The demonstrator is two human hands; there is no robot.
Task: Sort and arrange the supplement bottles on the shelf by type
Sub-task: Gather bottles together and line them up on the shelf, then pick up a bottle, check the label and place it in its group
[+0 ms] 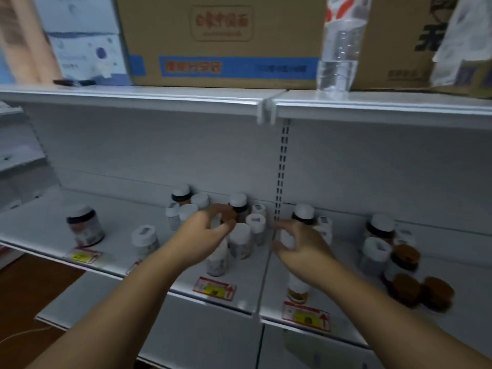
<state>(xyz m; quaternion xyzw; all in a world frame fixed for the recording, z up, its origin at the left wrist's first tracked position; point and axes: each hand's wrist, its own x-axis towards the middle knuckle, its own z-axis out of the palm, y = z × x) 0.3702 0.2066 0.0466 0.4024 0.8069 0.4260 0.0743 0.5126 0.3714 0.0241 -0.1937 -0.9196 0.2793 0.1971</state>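
Note:
Supplement bottles stand on a white shelf [119, 225]. My left hand [202, 235] is shut on a brown-capped bottle [226, 213] amid a cluster of white-capped bottles [241, 237] in the middle. My right hand [300, 246] grips a white-capped bottle [286, 238] just right of the shelf's upright. A dark jar [83, 225] and a single white bottle [145, 239] stand apart at the left. At the right sit more white-capped bottles [375, 251] and several brown-capped ones [420, 288]. An orange-labelled bottle [298, 288] stands under my right forearm.
Red and yellow price tags [214, 288] line the shelf's front edge. The upper shelf [159, 98] carries cardboard boxes [221, 41] and a clear plastic water bottle [338, 49]. A slotted upright [282, 166] divides the back panel. Brown floor shows at the lower left.

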